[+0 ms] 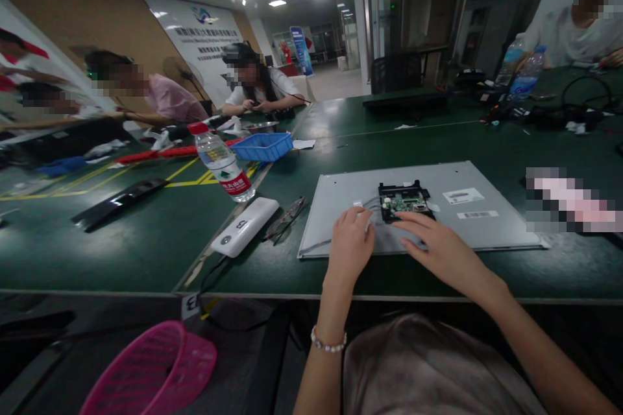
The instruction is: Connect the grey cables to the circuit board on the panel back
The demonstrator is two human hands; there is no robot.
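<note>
A flat pale grey display panel (pixel 335 191) lies on the green table in front of me. A black bracket with a green circuit board (pixel 407 203) sits on its middle, and thin grey cables (pixel 372 202) run from it toward the left. My left hand (pixel 349 243) rests over the panel beside those cables, its fingers slightly bent and the thumb apart; I see nothing gripped in it. Stretched fingers of my right hand (pixel 438 243) reach the near edge of the bracket, with the thumb spread below. White labels (pixel 463 196) mark the panel's right part.
Left of the panel are glasses (pixel 286 219), a white power bank (pixel 246 227) with a cord, a water bottle (pixel 224 165) and a blue basket (pixel 265 147). A pink basket (pixel 146 369) stands below the table edge. Several people sit around.
</note>
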